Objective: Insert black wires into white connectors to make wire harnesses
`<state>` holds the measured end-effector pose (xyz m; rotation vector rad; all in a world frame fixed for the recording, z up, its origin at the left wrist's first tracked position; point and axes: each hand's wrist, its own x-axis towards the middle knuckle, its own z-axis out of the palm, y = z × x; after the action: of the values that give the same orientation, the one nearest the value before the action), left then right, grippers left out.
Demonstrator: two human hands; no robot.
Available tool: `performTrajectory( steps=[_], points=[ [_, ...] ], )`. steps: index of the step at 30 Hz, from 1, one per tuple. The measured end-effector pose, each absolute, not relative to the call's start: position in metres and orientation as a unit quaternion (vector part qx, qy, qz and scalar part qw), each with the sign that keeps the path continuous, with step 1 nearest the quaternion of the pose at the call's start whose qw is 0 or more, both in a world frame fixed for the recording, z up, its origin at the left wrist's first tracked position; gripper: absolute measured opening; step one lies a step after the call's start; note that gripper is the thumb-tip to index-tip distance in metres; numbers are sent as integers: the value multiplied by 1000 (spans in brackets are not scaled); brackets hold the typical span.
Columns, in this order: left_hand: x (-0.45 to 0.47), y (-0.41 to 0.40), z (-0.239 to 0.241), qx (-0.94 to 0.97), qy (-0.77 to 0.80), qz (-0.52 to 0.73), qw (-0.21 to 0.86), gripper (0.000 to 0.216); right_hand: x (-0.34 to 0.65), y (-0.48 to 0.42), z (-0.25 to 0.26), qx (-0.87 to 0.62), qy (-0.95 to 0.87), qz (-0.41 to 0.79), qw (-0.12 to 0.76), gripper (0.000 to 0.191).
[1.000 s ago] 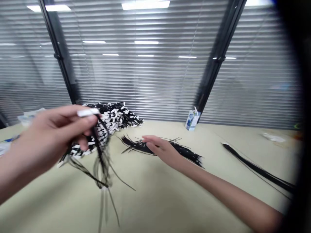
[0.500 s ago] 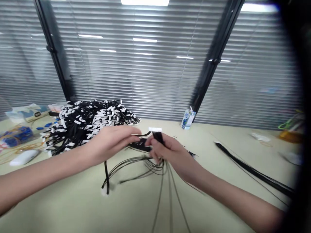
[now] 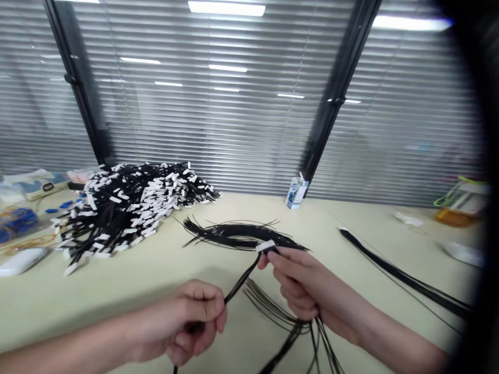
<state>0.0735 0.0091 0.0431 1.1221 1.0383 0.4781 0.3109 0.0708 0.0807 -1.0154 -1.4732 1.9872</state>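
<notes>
My right hand point(image 3: 302, 280) pinches a white connector point(image 3: 265, 246) near its fingertips, held tilted above the table. Black wires point(image 3: 242, 283) run from that connector down to my left hand point(image 3: 197, 319), whose fingers are closed around them. A short dark end pokes out below the left hand. Under the curled lower fingers of my right hand hangs a spread of loose thin black wires point(image 3: 268, 310), fanning out left and toward the bottom edge. Behind both hands a bundle of black wires point(image 3: 237, 229) lies on the table.
A large pile of black cables with white connectors point(image 3: 136, 202) lies at the back left, near a white mouse-like object point(image 3: 23, 261) and blue pieces. A drink carton point(image 3: 296, 193) stands by the window blinds. More long black wires point(image 3: 401, 272) lie on the right.
My left hand, stretched out flat before, has come down and closed on the wires below the connector. My right hand has moved right and lower, tilting the connector.
</notes>
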Motion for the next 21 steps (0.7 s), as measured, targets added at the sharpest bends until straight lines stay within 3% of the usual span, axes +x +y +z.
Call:
performTrajectory(
  steps=[3,9,15,21],
  points=[
    [80,8,33,443,455,181,751,26,318,71,53,-431,-607,640,189,27],
    [82,20,22,588,483,135,635,30,327,87,7,-404,-842,288,210,24],
    [69,64,28,792,473,157,353,24,324,98,-5,-397,-861,246,202,18],
    [51,138,22,822,537,138,130,20,324,95,-5,-393,-870,237,182,21]
  ],
)
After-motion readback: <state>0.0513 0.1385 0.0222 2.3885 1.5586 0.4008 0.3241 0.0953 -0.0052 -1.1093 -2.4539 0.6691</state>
